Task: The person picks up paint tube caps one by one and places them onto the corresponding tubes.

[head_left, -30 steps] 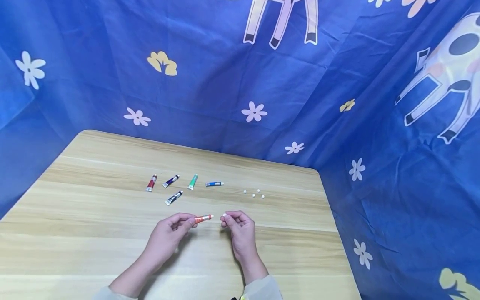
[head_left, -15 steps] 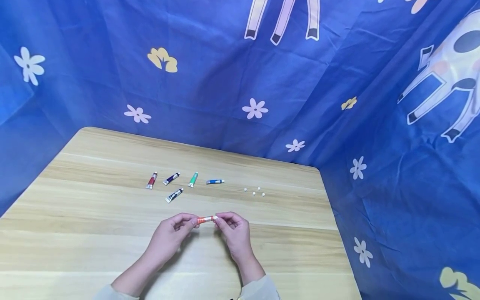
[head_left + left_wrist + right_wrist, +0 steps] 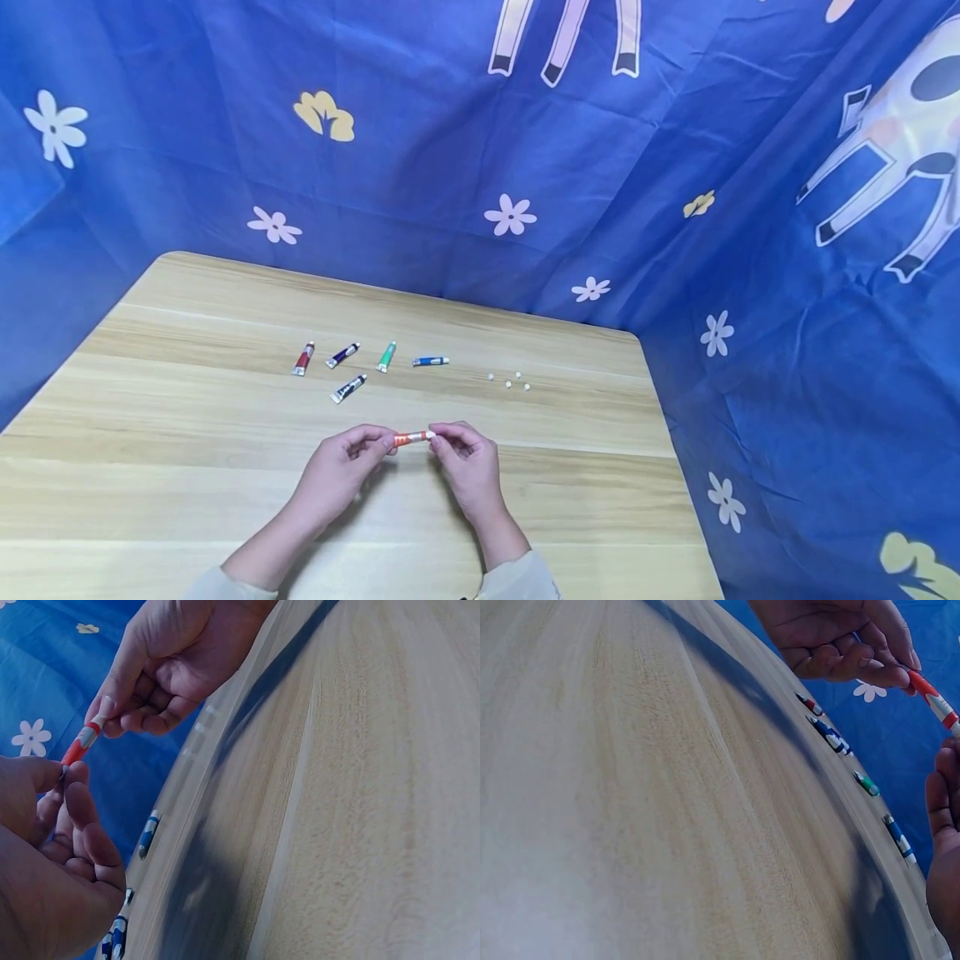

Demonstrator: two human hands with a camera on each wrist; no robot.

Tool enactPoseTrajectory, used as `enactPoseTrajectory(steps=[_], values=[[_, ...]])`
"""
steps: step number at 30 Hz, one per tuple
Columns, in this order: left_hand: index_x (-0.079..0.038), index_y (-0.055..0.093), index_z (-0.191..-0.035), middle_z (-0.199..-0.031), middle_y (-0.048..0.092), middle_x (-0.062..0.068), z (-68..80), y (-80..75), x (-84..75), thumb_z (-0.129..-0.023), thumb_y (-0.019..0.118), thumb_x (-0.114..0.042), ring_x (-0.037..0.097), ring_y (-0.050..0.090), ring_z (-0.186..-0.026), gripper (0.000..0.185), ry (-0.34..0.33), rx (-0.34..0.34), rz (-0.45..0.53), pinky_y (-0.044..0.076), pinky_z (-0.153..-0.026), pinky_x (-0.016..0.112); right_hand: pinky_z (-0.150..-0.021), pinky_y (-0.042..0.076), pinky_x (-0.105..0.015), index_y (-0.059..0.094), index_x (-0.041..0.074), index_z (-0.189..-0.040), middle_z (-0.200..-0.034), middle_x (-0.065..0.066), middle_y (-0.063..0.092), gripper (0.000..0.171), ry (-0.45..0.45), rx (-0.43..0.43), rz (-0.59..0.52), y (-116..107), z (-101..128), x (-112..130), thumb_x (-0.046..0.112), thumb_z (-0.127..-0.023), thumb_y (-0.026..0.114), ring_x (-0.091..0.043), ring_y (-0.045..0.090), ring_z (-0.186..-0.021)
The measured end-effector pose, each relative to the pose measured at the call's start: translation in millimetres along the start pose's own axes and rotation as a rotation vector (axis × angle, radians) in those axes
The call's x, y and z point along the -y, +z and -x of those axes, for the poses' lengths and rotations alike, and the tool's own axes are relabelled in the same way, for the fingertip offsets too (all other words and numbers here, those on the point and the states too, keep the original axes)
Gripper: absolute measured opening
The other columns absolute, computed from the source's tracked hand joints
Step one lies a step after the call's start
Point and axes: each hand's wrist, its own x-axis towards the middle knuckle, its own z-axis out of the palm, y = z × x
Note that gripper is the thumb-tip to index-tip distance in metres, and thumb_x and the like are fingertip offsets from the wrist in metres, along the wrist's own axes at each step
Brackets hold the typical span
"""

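Observation:
Just above the wooden table [image 3: 187,467], my left hand [image 3: 384,445] pinches the back end of a small orange paint tube [image 3: 408,437]. My right hand [image 3: 441,438] pinches a white cap [image 3: 431,435] at the tube's tip. In the left wrist view the orange tube [image 3: 79,746] spans the gap between my left hand [image 3: 64,776] and my right hand [image 3: 112,720]. The right wrist view shows the same tube [image 3: 930,694] held by my left hand [image 3: 896,671], while my right hand [image 3: 945,772] is cut off by the frame edge.
Several more paint tubes lie further back: red [image 3: 303,359], purple [image 3: 342,355], green [image 3: 386,357], blue [image 3: 430,362] and a dark one [image 3: 348,389]. Several loose white caps [image 3: 508,383] lie to their right. Blue patterned cloth [image 3: 525,167] hangs behind and to the right.
My right hand has moved left with the white cap until it meets the tip of the orange tube. My left hand has stayed about where it was.

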Motion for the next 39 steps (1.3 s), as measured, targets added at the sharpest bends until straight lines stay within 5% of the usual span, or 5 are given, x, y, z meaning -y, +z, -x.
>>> enactPoseTrajectory(steps=[9, 19, 30, 34, 39], values=[[-0.009, 0.076, -0.122, -0.104, 0.081, 0.010, 0.8, -0.7, -2.4, -0.105, 0.072, -0.031, 0.007, 0.049, -0.060, 0.028, 0.018, -0.003, -0.017, 0.044, -0.050, 0.023, -0.077, 0.063, -0.021, 0.077, -0.008, -0.113, -0.108, -0.032, 0.074, 0.019, -0.020, -0.003, 0.017, 1, -1, -2, 0.003, -0.099, 0.076, -0.002, 0.072, -0.086], [-0.008, 0.077, -0.119, -0.105, 0.081, 0.012, 1.5, -0.3, -3.5, -0.105, 0.073, -0.029, 0.006, 0.048, -0.059, 0.025, 0.036, -0.004, -0.045, 0.044, -0.049, 0.023, -0.080, 0.066, -0.029, 0.076, -0.008, -0.109, -0.105, -0.034, 0.074, 0.019, 0.054, -0.013, 0.032, 4, 0, -1, 0.008, -0.100, 0.076, -0.011, 0.074, -0.083], [-0.010, 0.077, -0.119, -0.103, 0.080, 0.014, 2.1, -0.9, -3.0, -0.105, 0.073, -0.026, 0.010, 0.053, -0.060, 0.022, 0.082, 0.022, -0.050, 0.046, -0.050, 0.024, -0.075, 0.061, -0.020, 0.067, -0.018, -0.100, -0.096, -0.044, 0.066, 0.027, 0.117, -0.008, -0.001, 9, -1, -4, 0.009, -0.106, 0.068, -0.005, 0.066, -0.076], [-0.010, 0.077, -0.118, -0.102, 0.079, 0.015, 1.4, 0.6, -0.8, -0.105, 0.073, -0.025, 0.010, 0.054, -0.062, 0.021, 0.105, 0.029, -0.050, 0.048, -0.054, 0.025, -0.069, 0.056, -0.018, 0.065, -0.017, -0.092, -0.085, -0.034, 0.065, 0.032, 0.128, -0.009, 0.040, 9, 0, -4, 0.010, -0.108, 0.065, -0.006, 0.061, -0.071], [-0.010, 0.077, -0.118, -0.101, 0.078, 0.014, 0.3, 1.1, 1.3, -0.105, 0.073, -0.027, 0.011, 0.055, -0.063, 0.021, 0.122, 0.034, -0.059, 0.049, -0.055, 0.025, -0.067, 0.049, -0.017, 0.064, -0.016, -0.082, -0.079, -0.038, 0.061, 0.043, 0.122, -0.011, 0.136, 10, 0, -4, 0.016, -0.110, 0.063, -0.009, 0.056, -0.068]])
